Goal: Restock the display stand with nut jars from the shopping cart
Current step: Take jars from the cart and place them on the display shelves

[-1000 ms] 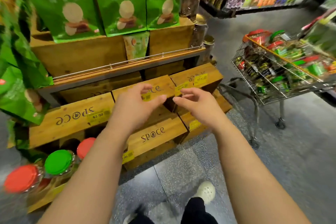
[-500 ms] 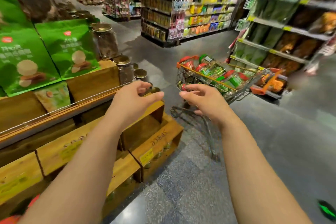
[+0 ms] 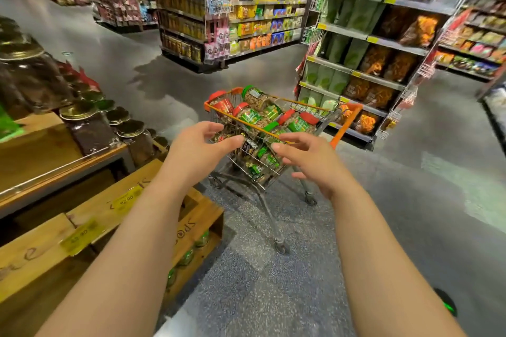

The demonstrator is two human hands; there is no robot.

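Grey speckled shop floor (image 3: 246, 290); wire shopping cart (image 3: 273, 150) heaped with red- and green-lidded nut jars (image 3: 253, 115); left hand (image 3: 201, 149), right hand (image 3: 310, 161) both spread, empty, partly hiding cart; wooden display stand (image 3: 90, 208) cut off left.

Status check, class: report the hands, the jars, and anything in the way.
Both hands open, empty, held toward cart. Jars in cart. Nothing between.

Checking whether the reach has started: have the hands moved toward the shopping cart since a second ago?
Yes. Both the left hand and right hand were over the wooden display stand; now they are in front of the shopping cart, empty.
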